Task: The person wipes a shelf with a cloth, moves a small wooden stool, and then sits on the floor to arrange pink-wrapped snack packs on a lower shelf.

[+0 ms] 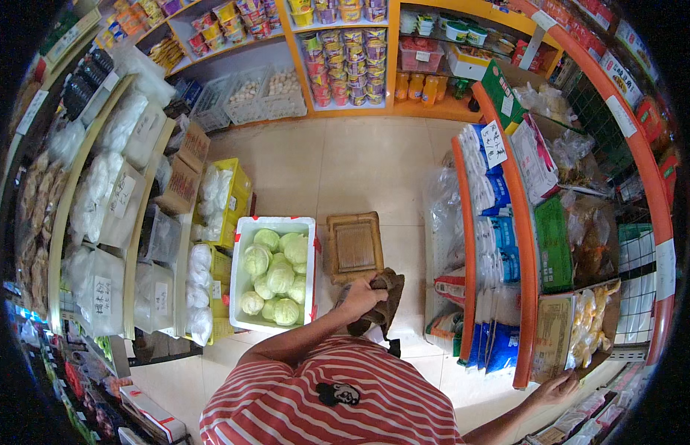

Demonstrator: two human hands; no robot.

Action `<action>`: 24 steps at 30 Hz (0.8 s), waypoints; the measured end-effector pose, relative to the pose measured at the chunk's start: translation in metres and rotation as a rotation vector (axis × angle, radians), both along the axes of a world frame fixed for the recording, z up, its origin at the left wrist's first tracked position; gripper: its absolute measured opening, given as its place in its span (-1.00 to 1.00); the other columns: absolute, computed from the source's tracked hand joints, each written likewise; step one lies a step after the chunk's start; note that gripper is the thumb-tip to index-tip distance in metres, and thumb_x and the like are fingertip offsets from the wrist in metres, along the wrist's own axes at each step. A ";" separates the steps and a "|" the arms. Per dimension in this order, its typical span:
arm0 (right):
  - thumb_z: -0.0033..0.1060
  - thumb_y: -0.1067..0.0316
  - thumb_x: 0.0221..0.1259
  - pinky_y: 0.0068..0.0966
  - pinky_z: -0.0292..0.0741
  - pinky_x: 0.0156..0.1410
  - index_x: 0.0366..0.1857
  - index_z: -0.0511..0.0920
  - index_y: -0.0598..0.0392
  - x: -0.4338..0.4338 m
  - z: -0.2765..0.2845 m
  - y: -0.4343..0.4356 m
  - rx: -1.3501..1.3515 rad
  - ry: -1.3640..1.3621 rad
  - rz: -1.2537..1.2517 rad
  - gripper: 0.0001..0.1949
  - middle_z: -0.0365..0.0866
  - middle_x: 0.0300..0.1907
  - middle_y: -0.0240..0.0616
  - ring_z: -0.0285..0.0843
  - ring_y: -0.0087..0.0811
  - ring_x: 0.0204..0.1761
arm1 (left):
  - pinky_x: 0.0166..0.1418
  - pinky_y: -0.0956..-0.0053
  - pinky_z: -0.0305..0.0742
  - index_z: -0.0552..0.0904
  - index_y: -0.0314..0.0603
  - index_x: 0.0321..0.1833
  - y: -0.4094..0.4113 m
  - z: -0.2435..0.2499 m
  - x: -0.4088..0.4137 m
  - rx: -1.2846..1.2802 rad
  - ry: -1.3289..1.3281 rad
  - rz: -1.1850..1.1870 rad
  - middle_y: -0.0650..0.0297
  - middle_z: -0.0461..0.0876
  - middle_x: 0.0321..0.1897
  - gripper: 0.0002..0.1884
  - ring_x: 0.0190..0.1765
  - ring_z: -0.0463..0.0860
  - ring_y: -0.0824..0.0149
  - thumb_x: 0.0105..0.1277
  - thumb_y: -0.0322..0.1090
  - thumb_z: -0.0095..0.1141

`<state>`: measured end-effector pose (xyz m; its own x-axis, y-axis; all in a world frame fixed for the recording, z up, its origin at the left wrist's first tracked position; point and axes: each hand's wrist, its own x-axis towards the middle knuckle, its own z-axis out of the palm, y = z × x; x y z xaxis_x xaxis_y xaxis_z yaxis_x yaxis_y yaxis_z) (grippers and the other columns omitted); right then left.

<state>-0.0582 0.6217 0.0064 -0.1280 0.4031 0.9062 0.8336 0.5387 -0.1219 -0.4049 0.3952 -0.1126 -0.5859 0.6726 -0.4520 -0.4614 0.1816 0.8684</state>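
Note:
My left hand is closed around a crumpled brown cloth in front of my body. The cloth hangs down, and a black tab shows at its lower end. Just beyond this hand, a low bamboo stool stands on the tiled floor. At the lower right, my right hand is by the near corner of a cardboard box holding bagged yellowish goods. Its fingers look bent, but whether they grip the box cannot be made out.
Left of the stool is a white foam box of pale green cabbages. Shelves with plastic bins line the left side. Orange-edged shelves with bagged goods run along the right. Instant noodle cups and egg crates fill the back shelves.

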 end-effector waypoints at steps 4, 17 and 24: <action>-0.19 0.46 0.11 -0.40 0.31 -0.21 -0.44 0.43 0.28 -0.051 -0.007 -0.024 -0.265 0.165 0.235 -0.86 0.40 -0.43 -0.17 0.31 -0.31 -0.37 | -0.27 0.54 0.40 0.46 -0.33 -0.16 0.011 -0.002 -0.010 -0.019 -0.006 -0.013 0.29 0.50 -0.43 -0.66 -0.38 0.47 0.41 -0.10 -0.55 0.03; 0.22 0.46 -0.08 -0.49 0.42 -0.04 0.04 0.17 0.18 -0.299 -0.128 -0.134 -1.914 0.753 1.022 -0.44 0.36 -0.08 -0.18 0.39 -0.38 -0.07 | 0.03 0.48 0.29 0.27 -0.34 0.15 0.027 -0.001 -0.070 0.072 -0.116 -0.441 0.16 0.37 0.01 -0.39 0.01 0.35 0.33 0.21 0.04 -0.12; 0.13 0.51 -0.28 -0.48 0.46 -0.25 -0.34 0.49 0.17 -0.270 -0.247 -0.142 -1.980 0.890 0.466 -0.73 0.52 -0.40 -0.32 0.48 -0.42 -0.39 | -0.28 0.44 0.43 0.42 -0.18 -0.01 0.013 -0.138 -0.116 -0.131 -0.498 -0.583 0.18 0.49 -0.18 -0.52 -0.23 0.50 0.25 0.18 0.05 -0.10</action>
<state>-0.3278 0.4793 -0.2410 -0.3673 0.6783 -0.6364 0.1580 -0.6287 -0.7614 -0.5208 0.4081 -0.2505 0.1389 0.7325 -0.6664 -0.5902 0.6016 0.5383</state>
